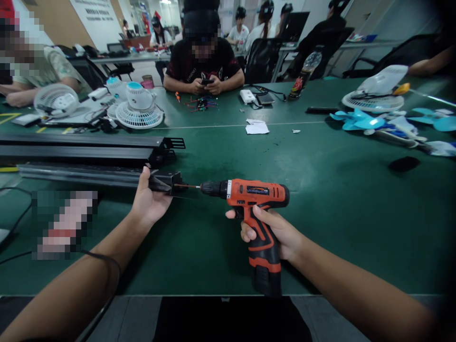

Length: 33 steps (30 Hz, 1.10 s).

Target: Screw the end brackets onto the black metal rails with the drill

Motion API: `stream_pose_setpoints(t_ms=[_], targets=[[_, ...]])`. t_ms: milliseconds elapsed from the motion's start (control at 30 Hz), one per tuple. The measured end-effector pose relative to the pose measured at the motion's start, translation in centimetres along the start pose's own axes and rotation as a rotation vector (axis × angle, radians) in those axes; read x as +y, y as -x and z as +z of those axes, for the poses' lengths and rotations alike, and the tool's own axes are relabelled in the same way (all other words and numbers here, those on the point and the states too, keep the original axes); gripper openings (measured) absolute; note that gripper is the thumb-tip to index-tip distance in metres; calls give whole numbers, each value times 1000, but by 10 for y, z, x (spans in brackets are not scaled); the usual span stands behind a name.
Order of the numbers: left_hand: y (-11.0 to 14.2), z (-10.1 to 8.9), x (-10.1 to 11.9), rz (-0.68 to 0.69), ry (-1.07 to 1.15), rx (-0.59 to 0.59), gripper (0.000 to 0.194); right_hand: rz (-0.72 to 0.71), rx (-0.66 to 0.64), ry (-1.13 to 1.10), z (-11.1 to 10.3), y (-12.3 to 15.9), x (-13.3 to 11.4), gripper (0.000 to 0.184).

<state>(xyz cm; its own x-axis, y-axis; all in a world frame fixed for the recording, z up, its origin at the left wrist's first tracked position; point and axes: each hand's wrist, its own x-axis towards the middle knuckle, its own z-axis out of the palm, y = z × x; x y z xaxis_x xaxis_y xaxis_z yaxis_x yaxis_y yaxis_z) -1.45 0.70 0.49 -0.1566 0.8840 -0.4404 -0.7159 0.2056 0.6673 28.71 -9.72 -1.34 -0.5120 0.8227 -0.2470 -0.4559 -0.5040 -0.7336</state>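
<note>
My right hand (274,228) is wrapped round the grip of an orange and black cordless drill (256,190), its index finger by the trigger. The drill points left, and its long thin bit (188,186) reaches the end of a black metal rail (89,176). Whether the tip sits in a screw there I cannot make out. Around that same rail, close to its right end, my left hand (151,202) is closed with the thumb up over the near side. The fingers beneath the rail are mostly hidden.
More black rails (78,153) lie just behind. Fan parts (140,111) stand at the back left; blue fan blades (359,119) lie at the right. Across the green table (320,190) a person (203,61) holds a phone. A cable (114,266) crosses my left forearm.
</note>
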Motion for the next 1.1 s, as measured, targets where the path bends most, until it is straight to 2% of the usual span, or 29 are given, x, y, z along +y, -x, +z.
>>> stream_pose_setpoints(t_ms=[367,533,633,900,1100], targets=[[2,2,-1,-4,10,22,37,-71,-4,-46,3,-1,1,47],[1,0,-1,10,12,5,38,-3,-31,-4,-2,-1,2,59],[1,-1,-1,4,11,4,37,-22,-49,3,-4,-2,5,63],[2,3,-1,4,7,13,35,-88,-44,-26,-2,-5,10,45],[4,3,-2,13,15,15,34,-94,-39,-74,5,-6,5,42]])
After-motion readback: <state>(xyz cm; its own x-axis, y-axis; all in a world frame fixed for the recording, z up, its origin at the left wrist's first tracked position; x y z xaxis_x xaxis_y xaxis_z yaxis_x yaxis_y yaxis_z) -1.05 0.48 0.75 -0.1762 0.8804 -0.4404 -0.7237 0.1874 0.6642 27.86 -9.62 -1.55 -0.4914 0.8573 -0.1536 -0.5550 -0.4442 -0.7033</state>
